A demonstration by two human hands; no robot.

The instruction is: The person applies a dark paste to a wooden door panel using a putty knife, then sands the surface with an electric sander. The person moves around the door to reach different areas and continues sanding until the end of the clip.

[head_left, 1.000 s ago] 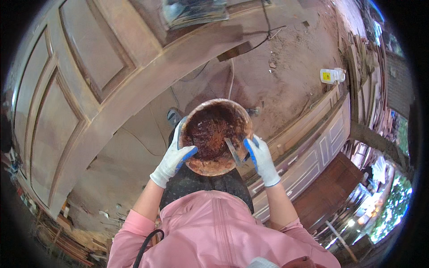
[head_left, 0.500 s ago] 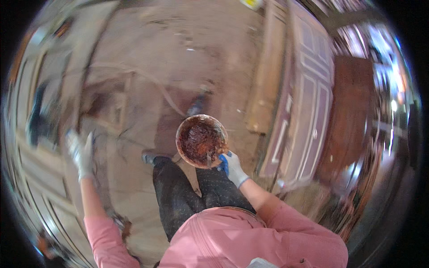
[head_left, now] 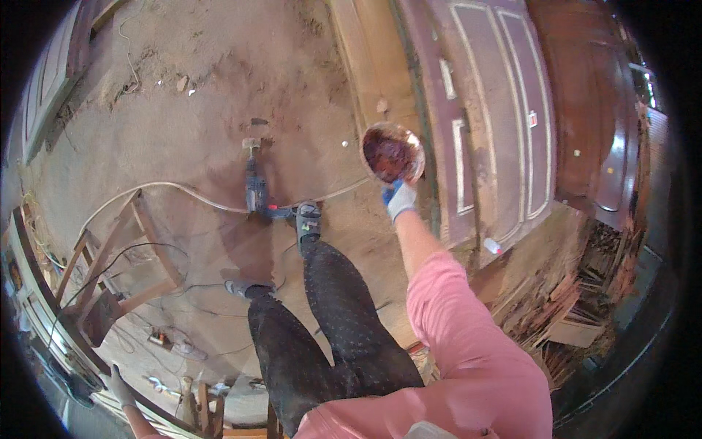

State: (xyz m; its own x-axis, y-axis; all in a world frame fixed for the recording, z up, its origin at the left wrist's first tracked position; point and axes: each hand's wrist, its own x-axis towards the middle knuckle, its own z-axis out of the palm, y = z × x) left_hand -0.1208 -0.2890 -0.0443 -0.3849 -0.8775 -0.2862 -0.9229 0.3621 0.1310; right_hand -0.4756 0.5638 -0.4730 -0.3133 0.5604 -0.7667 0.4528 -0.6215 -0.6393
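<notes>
My right hand (head_left: 399,199), in a white glove with blue fingers, is closed on the near rim of a round bowl (head_left: 371,155). Inside the bowl lies a dark reddish-brown paste-like mass (head_left: 391,155). The arm stretches forward and right, so the bowl hangs beside the wooden panels. At the lower left, my gloved left hand (head_left: 118,386) is beside the edge of a long frame, its fingers stretched out and holding nothing I can see. Whether it touches the frame I cannot tell.
Panelled doors (head_left: 504,124) and a dark brown door (head_left: 592,110) line the right. A blue power tool (head_left: 256,186) lies ahead of my feet, near a pale hose (head_left: 175,184). Left are a wooden frame (head_left: 150,234) and loose cables; scrap wood (head_left: 578,329) lies right.
The bowl in my right hand has moved forward and right, toward the panels. My left hand has dropped back to the lower left. The view has turned, and my legs have stepped apart.
</notes>
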